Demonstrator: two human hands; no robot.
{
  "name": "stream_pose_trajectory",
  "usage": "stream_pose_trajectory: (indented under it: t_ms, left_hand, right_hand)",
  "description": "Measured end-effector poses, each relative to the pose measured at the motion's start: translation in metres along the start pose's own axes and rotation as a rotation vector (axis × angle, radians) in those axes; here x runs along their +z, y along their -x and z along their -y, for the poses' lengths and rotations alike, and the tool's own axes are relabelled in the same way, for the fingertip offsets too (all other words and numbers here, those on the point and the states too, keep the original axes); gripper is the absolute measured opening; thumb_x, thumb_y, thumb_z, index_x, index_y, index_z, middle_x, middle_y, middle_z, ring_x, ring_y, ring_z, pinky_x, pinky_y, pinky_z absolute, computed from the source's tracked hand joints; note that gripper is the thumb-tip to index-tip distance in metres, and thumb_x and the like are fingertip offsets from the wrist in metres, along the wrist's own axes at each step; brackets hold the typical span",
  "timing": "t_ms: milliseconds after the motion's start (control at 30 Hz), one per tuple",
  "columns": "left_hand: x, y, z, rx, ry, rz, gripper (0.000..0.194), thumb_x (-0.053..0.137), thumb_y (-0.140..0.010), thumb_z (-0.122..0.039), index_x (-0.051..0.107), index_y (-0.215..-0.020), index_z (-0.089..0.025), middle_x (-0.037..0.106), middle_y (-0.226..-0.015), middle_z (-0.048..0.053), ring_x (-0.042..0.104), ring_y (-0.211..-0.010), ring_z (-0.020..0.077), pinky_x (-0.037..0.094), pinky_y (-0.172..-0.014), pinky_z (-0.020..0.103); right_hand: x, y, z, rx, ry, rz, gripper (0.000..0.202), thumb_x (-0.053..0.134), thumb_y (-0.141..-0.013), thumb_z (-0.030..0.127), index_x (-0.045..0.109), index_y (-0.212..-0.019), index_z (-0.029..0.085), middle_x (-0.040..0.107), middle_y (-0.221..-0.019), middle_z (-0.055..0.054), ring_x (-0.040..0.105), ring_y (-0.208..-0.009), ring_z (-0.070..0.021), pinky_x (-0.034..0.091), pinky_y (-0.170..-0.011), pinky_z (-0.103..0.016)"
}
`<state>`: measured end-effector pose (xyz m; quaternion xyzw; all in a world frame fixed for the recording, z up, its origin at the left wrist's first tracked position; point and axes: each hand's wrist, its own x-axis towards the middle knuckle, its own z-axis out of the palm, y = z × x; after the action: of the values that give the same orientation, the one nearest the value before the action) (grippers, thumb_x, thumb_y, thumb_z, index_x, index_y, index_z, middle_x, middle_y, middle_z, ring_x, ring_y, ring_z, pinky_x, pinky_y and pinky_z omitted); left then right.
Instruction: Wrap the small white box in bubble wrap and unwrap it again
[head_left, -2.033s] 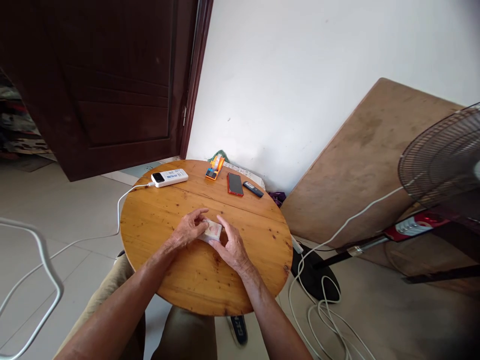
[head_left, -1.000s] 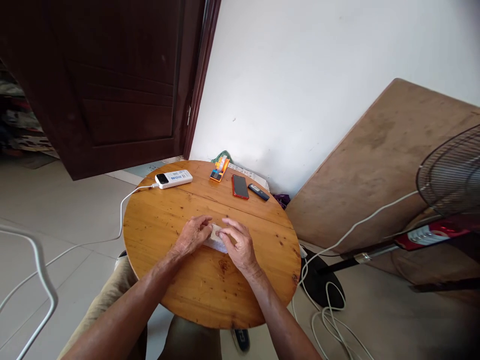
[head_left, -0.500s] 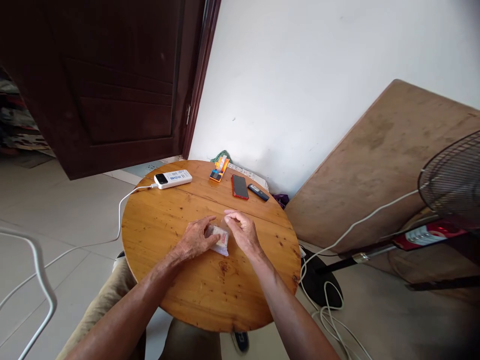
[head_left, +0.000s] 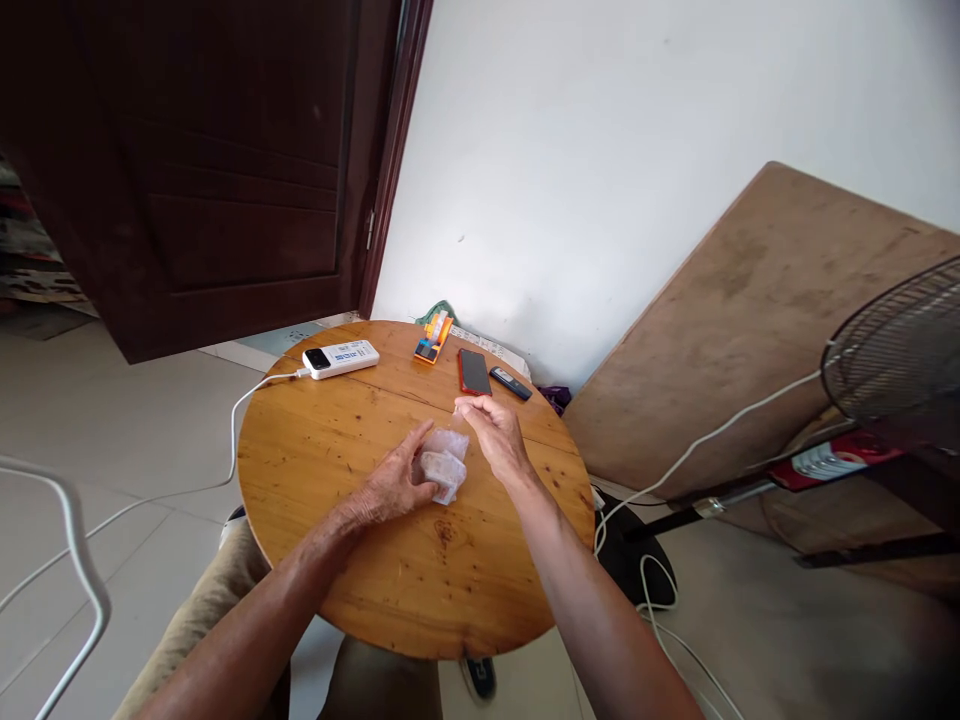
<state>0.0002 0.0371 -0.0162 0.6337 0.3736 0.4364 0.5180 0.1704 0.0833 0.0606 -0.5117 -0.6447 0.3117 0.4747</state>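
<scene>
A small packet in translucent, whitish bubble wrap lies on the round wooden table. Part of its wrap stands up as a loose flap on the far side. My left hand rests on the table and grips the packet's left side between thumb and fingers. Just beyond the packet, to its right, my right hand is raised in a pinch. A thin clear strip, seemingly tape, shows faintly at its fingertips. What is inside the wrap cannot be made out now.
Along the table's far side are a white power bank with a cable, an orange tape dispenser, a red-edged phone and a dark handheld device. A fan and a leaning board stand right.
The packet's wrap has partly unfolded into a flap, and the red print seen on it before is out of sight. My right hand has moved slightly away and right. The view has shifted a little.
</scene>
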Motion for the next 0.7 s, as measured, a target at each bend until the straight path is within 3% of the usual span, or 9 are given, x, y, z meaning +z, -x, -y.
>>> stream_pose_trajectory:
  t_ms: [233,367,467,700]
  left_hand:
    - [-0.002,0.004,-0.004,0.028,-0.050,0.033,0.097,0.077,-0.066,-0.026,0.030,-0.150,-0.023,0.046,-0.147,0.012,0.047,-0.131,0.0294,0.037,-0.110,0.043]
    - [-0.005,0.005,-0.011,-0.002,-0.068,0.041,0.070,0.070,-0.074,-0.039,0.045,-0.136,-0.020,0.061,-0.122,0.009,0.059,-0.107,0.0249,0.047,-0.094,0.039]
    - [-0.005,0.003,-0.009,-0.031,-0.074,0.030,0.054,0.065,-0.077,-0.045,0.052,-0.123,-0.019,0.065,-0.101,0.006,0.060,-0.093,0.0225,0.049,-0.084,0.037]
    - [-0.003,-0.001,-0.001,-0.081,0.000,-0.010,0.057,0.066,-0.077,-0.049,0.057,-0.123,-0.017,0.066,-0.106,0.009,0.061,-0.096,0.0247,0.050,-0.086,0.039]
  right_hand:
    - [-0.004,-0.016,-0.008,0.102,-0.060,0.001,0.025,0.065,-0.073,0.043,0.068,-0.067,0.019,0.071,-0.074,-0.003,0.063,-0.078,-0.0186,0.047,-0.081,-0.033]
    - [-0.005,-0.022,-0.014,0.119,-0.062,0.016,0.027,0.066,-0.071,0.045,0.067,-0.066,0.018,0.069,-0.070,-0.002,0.061,-0.074,-0.0168,0.046,-0.079,-0.032]
    - [-0.003,-0.026,-0.014,0.137,-0.058,0.027,0.027,0.068,-0.070,0.044,0.068,-0.066,0.017,0.068,-0.068,-0.002,0.060,-0.071,-0.0165,0.046,-0.077,-0.032]
    - [0.002,-0.039,-0.010,0.146,-0.045,0.006,0.025,0.068,-0.067,0.043,0.067,-0.064,0.018,0.066,-0.066,-0.001,0.056,-0.068,-0.0156,0.044,-0.071,-0.029]
